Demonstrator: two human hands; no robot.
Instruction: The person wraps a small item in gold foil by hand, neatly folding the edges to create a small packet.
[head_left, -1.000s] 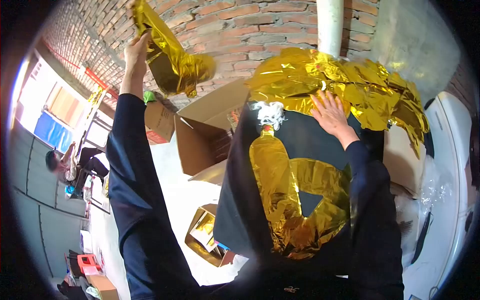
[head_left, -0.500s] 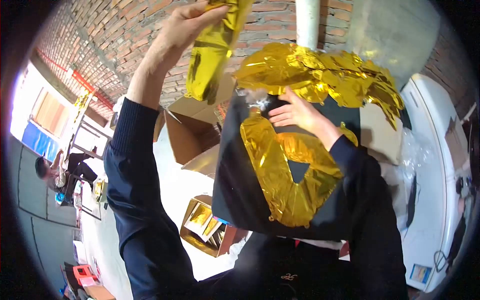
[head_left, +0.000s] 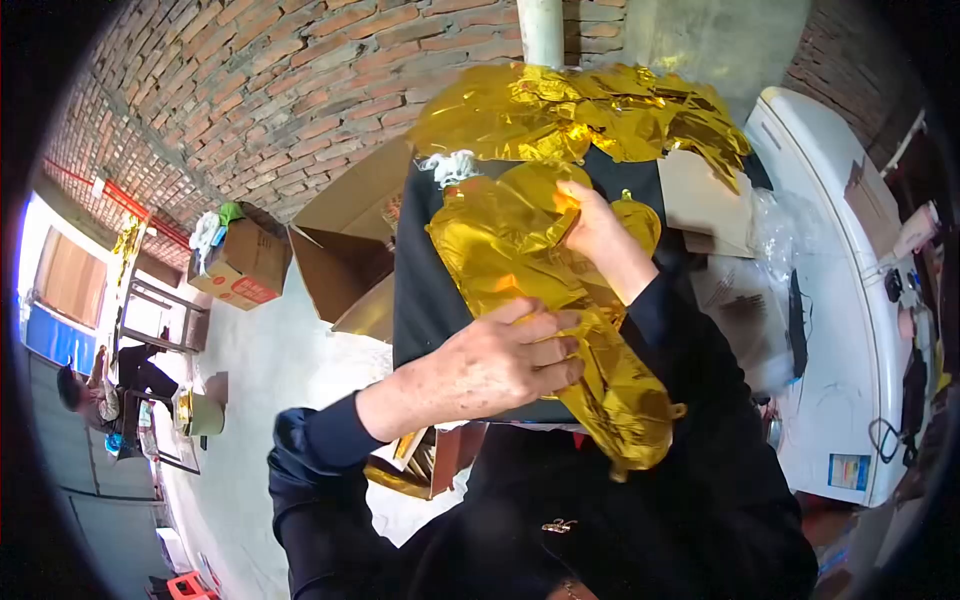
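A deflated gold foil balloon (head_left: 625,385) lies over the black-covered work surface (head_left: 412,300), its lower end reaching past the front edge toward my body. My left hand (head_left: 490,362) is closed on the middle of this foil, fingers curled over it. Farther up, my right hand (head_left: 608,240) pinches the foil between thumb and fingers. Beneath and around it more flat gold foil (head_left: 460,235) shows, partly covered. At the back of the surface a pile of flat gold foil balloons (head_left: 620,110) spreads from left to right. A tuft of white threads (head_left: 450,167) rests near the left back corner.
Open cardboard boxes stand left of the surface, one large (head_left: 340,270) and one low (head_left: 445,460). A closed carton (head_left: 240,265) sits by the brick wall. On the right are a white appliance (head_left: 840,330) and clear plastic wrap (head_left: 785,225). Another person (head_left: 100,395) sits far left.
My left hand has come down from the upper left, where a gold foil balloon hung from it, to the surface. My right hand, earlier spread over the foil, now pinches it. The view has shifted.
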